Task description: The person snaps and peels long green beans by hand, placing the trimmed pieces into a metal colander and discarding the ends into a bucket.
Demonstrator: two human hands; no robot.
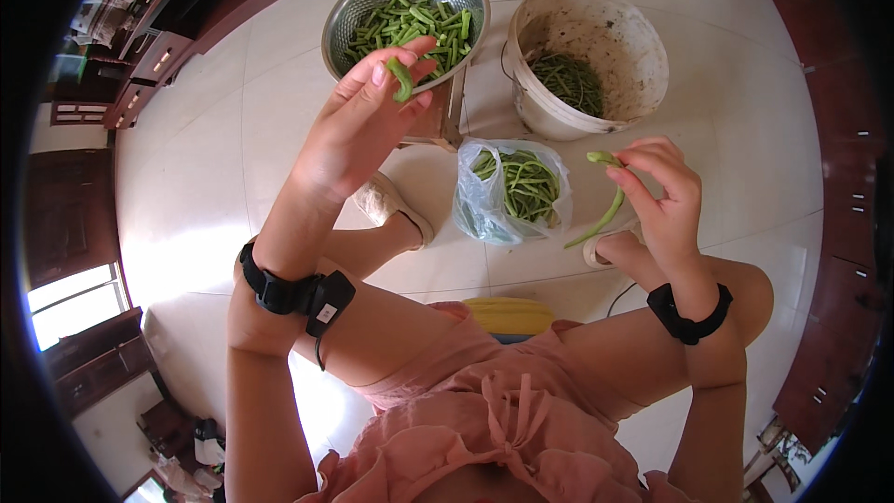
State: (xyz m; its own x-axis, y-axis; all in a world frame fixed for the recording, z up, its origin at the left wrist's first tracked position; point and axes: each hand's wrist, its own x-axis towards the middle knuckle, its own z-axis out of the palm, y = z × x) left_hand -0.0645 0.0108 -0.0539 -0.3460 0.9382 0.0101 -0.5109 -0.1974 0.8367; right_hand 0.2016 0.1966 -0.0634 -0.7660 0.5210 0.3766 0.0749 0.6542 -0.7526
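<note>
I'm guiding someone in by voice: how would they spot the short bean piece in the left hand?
Find the metal colander on the floor. The left hand is raised in front of its rim, pinching a short bean piece. It is stubby and curved, unlike the long bean in the right hand.

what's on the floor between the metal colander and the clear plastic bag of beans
In the head view, between the colander and the plastic bag sits a small wooden stool that bears the colander, then bare floor tile.
</note>
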